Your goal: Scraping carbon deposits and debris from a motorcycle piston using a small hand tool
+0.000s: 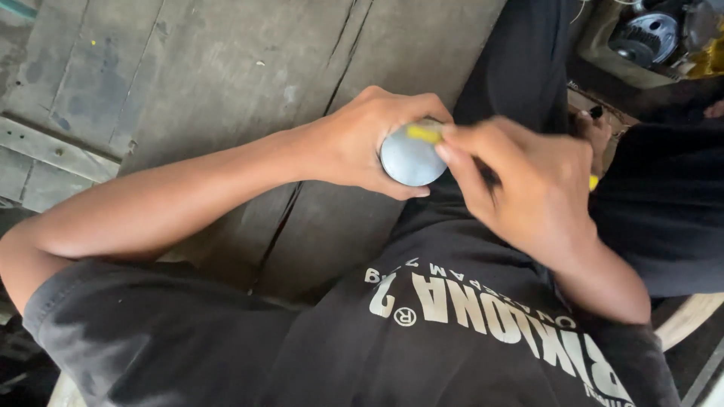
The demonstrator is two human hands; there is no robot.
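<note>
My left hand [362, 139] is wrapped around a round grey metal part [409, 160], whose flat circular face points up at the camera. My right hand [528, 185] pinches a small yellow tool [424, 133] against the top edge of that face. The right hand is blurred. A dark handle runs back through its fingers, and a yellow bit [593, 182] shows past the knuckles. Both hands hover over my lap, above my black shirt with pale lettering.
Worn grey wooden planks [226, 83] lie under the left arm, with a dark gap between boards. An engine casing with a toothed gear [648, 38] sits at the top right. Another bare foot or hand [596, 128] shows behind my right hand.
</note>
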